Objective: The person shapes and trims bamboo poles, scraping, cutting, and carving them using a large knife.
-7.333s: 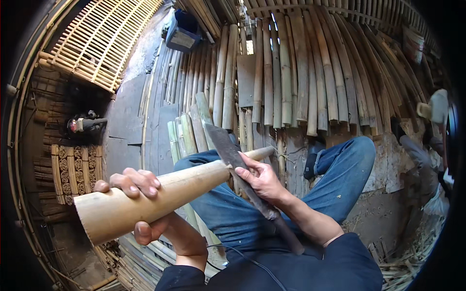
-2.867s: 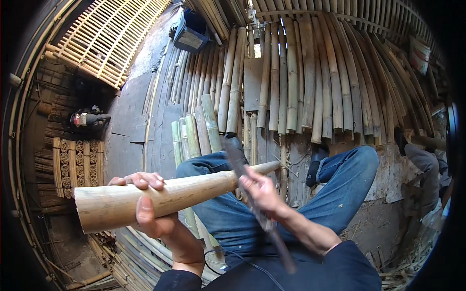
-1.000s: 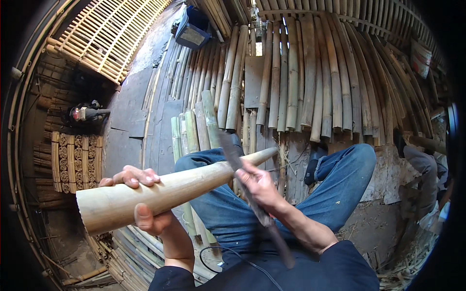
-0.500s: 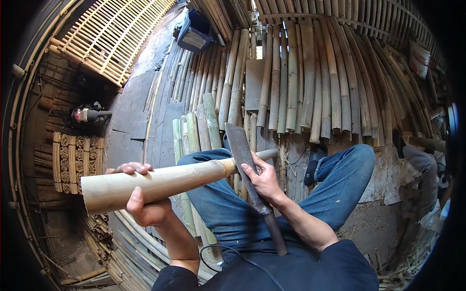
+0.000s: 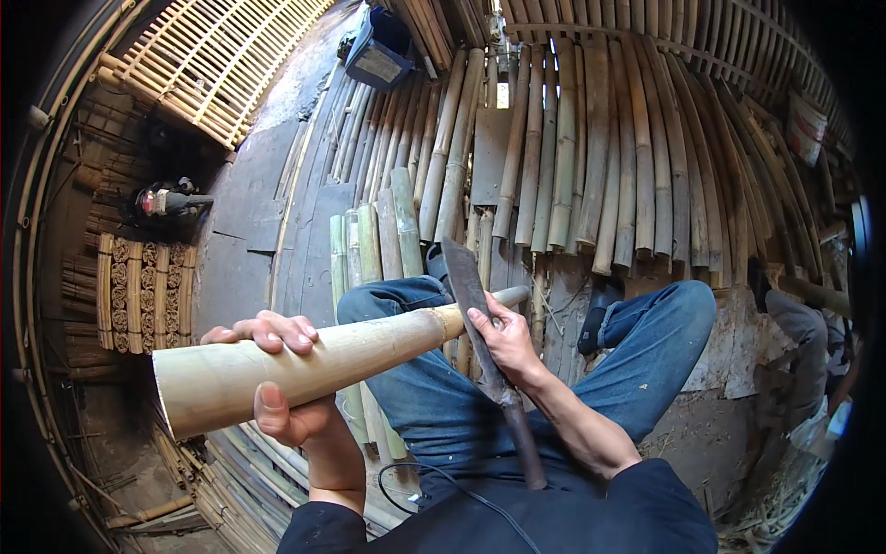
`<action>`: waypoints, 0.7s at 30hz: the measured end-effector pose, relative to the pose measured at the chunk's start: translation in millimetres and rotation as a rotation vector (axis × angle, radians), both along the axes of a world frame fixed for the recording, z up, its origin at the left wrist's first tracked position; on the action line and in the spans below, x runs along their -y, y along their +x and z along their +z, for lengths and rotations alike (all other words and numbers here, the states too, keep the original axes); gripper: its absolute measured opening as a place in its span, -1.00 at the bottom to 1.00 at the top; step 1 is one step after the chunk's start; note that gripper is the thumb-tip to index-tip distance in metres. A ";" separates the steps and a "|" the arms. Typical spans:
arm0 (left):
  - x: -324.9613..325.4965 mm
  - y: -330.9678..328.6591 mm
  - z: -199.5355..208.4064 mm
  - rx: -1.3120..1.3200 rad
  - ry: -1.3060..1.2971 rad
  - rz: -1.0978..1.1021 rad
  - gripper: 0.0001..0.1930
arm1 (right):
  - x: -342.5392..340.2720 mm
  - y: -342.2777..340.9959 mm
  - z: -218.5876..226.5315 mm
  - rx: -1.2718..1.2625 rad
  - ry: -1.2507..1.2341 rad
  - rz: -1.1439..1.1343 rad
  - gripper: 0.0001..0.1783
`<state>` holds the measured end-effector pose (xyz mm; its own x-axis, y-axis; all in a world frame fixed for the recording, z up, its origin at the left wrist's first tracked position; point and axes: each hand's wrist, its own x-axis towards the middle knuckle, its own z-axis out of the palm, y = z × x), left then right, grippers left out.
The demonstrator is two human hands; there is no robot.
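Observation:
A thick, pale bamboo tube [image 5: 360,351] slants across my lap, its wide cut end at the left. My left hand [image 5: 286,379] is wrapped round it near that end, with the thumb on the near side and fingers over the far side. On the right, my right hand [image 5: 506,343] grips a machete [image 5: 468,282] by its dark blade, the thumb pressed on the flat. The blade crosses the tube just past a node, and the tube's thin end shows beyond it. The machete's handle [image 5: 526,452] passes beside my forearm and ends at my torso.
Long bamboo poles [image 5: 563,157] lie side by side ahead. Shorter green bamboo pieces [image 5: 369,242] lie nearer my knee. Left are bundled bamboo strips [image 5: 146,295] and a slatted bamboo panel [image 5: 198,65]. A blue bin [image 5: 378,55] stands far ahead; another person's leg [image 5: 801,337] is at right.
The tube's wide end has dropped slightly, and my left hand has shifted a little along it. My right hand and the machete keep nearly the same place, while the view has moved slightly.

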<state>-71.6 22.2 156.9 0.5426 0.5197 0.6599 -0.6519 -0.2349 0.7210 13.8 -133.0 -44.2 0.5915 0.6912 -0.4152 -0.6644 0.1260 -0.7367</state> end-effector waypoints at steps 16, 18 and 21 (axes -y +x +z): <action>-13.2 -11.1 -1.0 -0.069 -0.088 0.341 -0.37 | 5.1 7.3 0.5 0.205 0.071 -0.160 -0.29; -9.7 -11.5 2.6 -0.225 -0.124 0.520 -0.40 | 1.0 4.9 -5.8 0.228 0.042 -0.178 -0.29; -14.4 -12.8 1.6 -0.106 -0.118 0.265 -0.44 | -8.3 -3.3 -17.2 0.224 0.009 -0.131 -0.26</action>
<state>-84.4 36.7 158.6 0.4406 0.7219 0.5336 -0.4984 -0.2977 0.8142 10.5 -124.7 -61.4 0.7525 0.6061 -0.2579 -0.4626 0.2075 -0.8620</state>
